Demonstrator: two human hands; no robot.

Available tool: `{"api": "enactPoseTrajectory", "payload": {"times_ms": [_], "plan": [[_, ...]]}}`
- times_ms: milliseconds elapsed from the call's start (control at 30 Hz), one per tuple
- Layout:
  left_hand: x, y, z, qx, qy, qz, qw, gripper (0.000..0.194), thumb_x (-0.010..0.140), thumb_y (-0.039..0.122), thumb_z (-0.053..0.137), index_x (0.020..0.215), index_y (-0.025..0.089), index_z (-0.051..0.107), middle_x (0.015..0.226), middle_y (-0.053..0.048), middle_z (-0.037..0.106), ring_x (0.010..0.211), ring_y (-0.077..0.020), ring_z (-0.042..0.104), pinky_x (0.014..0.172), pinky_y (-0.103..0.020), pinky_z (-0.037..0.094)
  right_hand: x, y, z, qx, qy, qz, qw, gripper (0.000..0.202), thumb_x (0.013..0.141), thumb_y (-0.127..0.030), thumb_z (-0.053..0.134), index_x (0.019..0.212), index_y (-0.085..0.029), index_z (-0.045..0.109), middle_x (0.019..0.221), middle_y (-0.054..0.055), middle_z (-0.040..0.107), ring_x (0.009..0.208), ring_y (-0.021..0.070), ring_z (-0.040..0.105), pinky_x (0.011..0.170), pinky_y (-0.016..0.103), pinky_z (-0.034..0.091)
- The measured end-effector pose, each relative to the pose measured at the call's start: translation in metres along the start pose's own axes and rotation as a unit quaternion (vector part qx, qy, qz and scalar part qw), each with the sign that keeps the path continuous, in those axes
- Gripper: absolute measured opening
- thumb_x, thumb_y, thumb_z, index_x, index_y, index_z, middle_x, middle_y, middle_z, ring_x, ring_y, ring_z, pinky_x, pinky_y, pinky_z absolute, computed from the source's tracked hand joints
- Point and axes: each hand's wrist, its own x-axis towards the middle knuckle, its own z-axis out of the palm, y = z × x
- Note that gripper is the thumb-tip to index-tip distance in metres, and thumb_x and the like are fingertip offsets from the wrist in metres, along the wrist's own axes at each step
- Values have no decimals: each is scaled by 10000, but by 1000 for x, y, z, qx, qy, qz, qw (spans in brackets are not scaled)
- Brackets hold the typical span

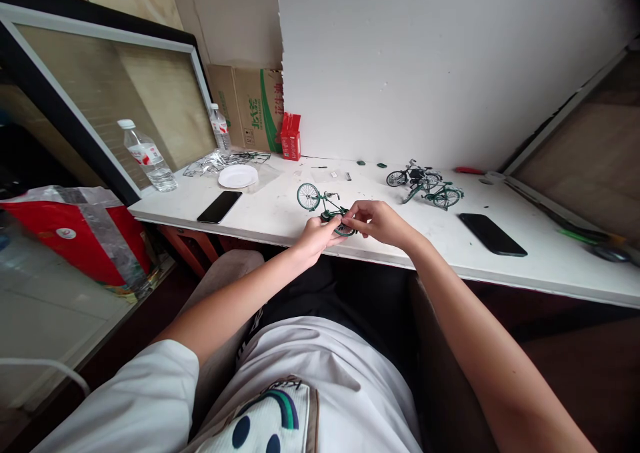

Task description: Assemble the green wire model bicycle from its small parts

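Observation:
A small green model bicycle [309, 197] is held at the table's front edge, its front wheel pointing to the far left. My left hand [320, 236] grips it near the rear wheel, thumb on top and fingers underneath. From the right, my right hand [375, 221] pinches at the same rear wheel with curled fingers. Whether a small part sits between those fingertips is hidden. Beyond my right hand stand a second green model bicycle [440, 195] and a black one [413, 173], close together.
On the white table [270, 223] lie a phone [220, 207] at left and a black phone [493, 234] at right. A white plate [238, 176], water bottle [150, 159], red box [291, 136] and cardboard box [250, 106] stand farther back. Small loose parts are scattered near the wall.

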Motion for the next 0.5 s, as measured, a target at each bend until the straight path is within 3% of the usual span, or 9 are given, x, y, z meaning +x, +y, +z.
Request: {"api": "enactPoseTrajectory", "payload": {"times_ms": [133,300,500], "plan": [[1,-1,-1,28,5,18,999,139,980,215,740,1033,88,726,1061,-156,815,982,-236,796,1091,-528,594,-1,-1,-1,5,2,-8,1000,492,932,-683,697,926,-192,721,743,42,739,615,151,617,678,309,484],[3,-3,-1,51,10,63,997,340,894,352,856,1096,120,711,1080,-144,816,963,-248,800,1050,-538,607,-2,-1,-6,22,26,-12,999,510,862,-679,783,1008,-190,760,855,75,776,742,196,695,702,322,515],[4,-3,2,54,50,113,991,383,886,393,857,1096,136,665,1077,-140,805,924,-233,783,988,-501,635,-3,-7,-7,4,40,-25,999,471,853,-656,795,977,-202,795,1037,112,800,876,241,721,616,311,481]]}}
